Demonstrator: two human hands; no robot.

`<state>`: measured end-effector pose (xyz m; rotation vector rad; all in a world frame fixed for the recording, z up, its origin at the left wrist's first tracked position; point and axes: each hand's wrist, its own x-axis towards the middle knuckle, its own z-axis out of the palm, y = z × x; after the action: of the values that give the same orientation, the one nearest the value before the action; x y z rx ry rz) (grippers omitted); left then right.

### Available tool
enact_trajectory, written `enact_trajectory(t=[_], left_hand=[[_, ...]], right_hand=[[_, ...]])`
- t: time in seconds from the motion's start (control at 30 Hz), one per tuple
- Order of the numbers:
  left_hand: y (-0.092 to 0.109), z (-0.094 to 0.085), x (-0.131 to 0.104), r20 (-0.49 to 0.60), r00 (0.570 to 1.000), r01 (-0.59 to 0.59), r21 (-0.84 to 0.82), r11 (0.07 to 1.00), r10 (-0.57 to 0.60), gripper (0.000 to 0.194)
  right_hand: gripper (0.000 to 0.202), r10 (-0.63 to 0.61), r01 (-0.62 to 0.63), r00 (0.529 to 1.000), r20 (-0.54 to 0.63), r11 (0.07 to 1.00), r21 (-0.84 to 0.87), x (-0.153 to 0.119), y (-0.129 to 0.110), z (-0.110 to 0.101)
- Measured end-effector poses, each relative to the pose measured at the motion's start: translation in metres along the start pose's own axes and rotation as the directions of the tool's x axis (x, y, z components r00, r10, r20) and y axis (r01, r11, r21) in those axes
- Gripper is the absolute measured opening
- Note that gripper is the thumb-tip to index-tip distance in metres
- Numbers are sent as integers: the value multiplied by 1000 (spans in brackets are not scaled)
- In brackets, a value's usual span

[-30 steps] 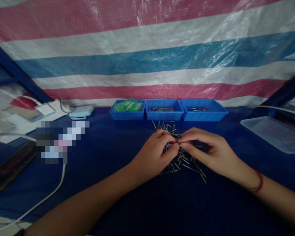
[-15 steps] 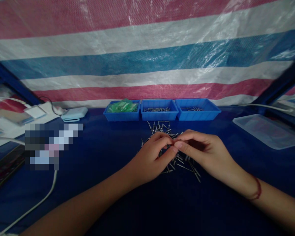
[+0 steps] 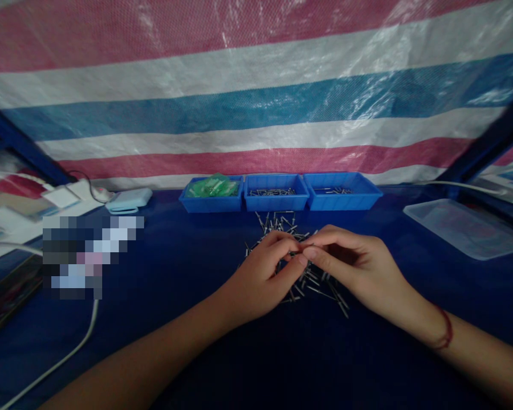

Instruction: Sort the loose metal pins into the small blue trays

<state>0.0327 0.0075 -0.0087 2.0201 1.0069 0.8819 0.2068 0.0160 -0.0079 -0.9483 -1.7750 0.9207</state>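
Observation:
My left hand point(image 3: 270, 270) and my right hand point(image 3: 354, 255) meet fingertip to fingertip over a loose pile of thin metal pins that look like blind rivets point(image 3: 314, 278). Thumb and fingers of each hand are pinched together. Whatever lies between the fingertips is too small and too covered to make out. Around and below the hands, the rivets point in many directions on the dark blue tabletop point(image 3: 188, 245). Part of the pile is hidden behind the fingers. A dark red cord circles the right wrist.
Three blue bins stand in a row at the back: the left bin point(image 3: 211, 205) holds green plastic, the middle bin point(image 3: 276, 203) and right bin point(image 3: 346, 200) hold metal pins. A clear plastic lid point(image 3: 465, 228) lies right. A phone-like dark object point(image 3: 12, 293) and white cable point(image 3: 88, 336) are left.
Both hands keep the same pinch over the pile, with barely any movement. The view has shifted very slightly.

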Motion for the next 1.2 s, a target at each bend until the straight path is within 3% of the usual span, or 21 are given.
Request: enact_trajectory(t=[0.33, 0.57, 0.8, 1.03, 1.13, 1.2], left_hand=[[-6, 1, 2, -89, 996, -11, 32, 999, 14, 8], [-5, 0, 1, -201, 978, -46, 63, 997, 58, 4], [0, 0, 0, -259, 963, -57, 70, 996, 74, 5], [-2, 1, 0, -271, 960, -41, 100, 994, 67, 6], [-5, 1, 1, -257, 966, 10, 85, 996, 12, 8], [-6, 1, 1, -254, 966, 59, 64, 996, -41, 12]], right_hand=[[10, 10, -10, 1000, -8, 1000, -25, -1, -2, 1], [13, 87, -87, 996, -6, 996, 32, 2, -2, 1], [13, 193, -207, 976, 101, 967, 150, 6, -4, 3], [13, 198, -227, 963, 182, 961, 155, 5, -3, 3], [19, 180, -187, 975, 133, 982, 42, 8, -2, -2], [22, 104, -105, 994, -12, 990, -99, 16, 2, -11]])
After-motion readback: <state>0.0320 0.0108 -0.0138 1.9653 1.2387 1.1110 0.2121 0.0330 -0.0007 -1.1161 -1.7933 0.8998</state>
